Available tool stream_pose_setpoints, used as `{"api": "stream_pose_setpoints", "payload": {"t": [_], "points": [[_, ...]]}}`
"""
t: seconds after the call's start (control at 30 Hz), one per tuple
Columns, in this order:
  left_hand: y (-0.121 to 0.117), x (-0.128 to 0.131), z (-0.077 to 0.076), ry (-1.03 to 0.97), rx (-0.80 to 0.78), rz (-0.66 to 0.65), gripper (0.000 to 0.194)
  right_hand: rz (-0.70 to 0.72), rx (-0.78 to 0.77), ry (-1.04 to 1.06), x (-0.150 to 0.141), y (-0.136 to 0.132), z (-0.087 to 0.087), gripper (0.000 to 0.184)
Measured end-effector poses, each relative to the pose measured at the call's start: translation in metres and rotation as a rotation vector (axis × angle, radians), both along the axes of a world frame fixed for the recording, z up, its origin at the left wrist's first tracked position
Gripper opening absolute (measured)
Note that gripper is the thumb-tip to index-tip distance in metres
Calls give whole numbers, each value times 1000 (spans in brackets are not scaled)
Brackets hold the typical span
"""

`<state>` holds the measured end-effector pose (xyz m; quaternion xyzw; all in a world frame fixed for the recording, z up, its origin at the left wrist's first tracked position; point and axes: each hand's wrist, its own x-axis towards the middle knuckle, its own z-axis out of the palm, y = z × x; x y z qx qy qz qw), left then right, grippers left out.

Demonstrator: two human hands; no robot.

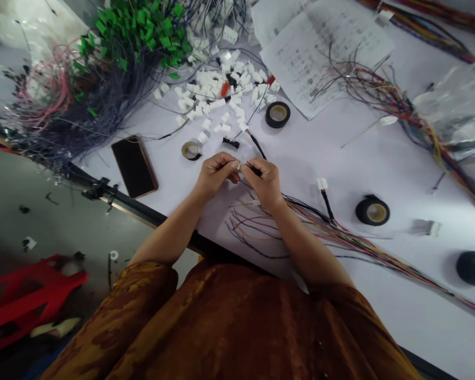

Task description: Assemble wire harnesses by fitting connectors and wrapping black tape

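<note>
My left hand (217, 173) and my right hand (266, 180) meet fingertip to fingertip over the table, both pinched closed. A tiny white connector (239, 166) shows between the left thumb and forefinger, mostly covered. Thin wire ends poke out at the right fingertips, and the right hand is closed on the wire. Below the right wrist spreads a wire harness (364, 245) of many colours, its loose ends fanning out under that forearm. Just beyond the hands lie a small black connector (231, 143) and a black-sleeved lead (257, 145) with a white plug.
White connectors (206, 97) are heaped beyond the hands, near green-tagged wires (142, 31). A phone (134, 167) lies left. Tape rolls (277, 114), (372, 210) and a smaller tape roll (190, 151) surround the work. Printed sheets (301, 58) and another wire bundle (419, 124) lie far right.
</note>
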<state>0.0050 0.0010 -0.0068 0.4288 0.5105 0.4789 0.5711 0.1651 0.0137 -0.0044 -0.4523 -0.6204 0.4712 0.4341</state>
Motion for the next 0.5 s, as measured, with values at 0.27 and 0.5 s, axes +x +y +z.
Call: {"api": "stream_pose_setpoints", "payload": {"t": [0.27, 0.5], "points": [[-2, 6, 0, -39, -8, -13, 30, 64, -14, 15, 5, 0, -6, 24], [0, -8, -2, -53, 108, -32, 25, 127, 77, -45, 5, 5, -7, 28]]}}
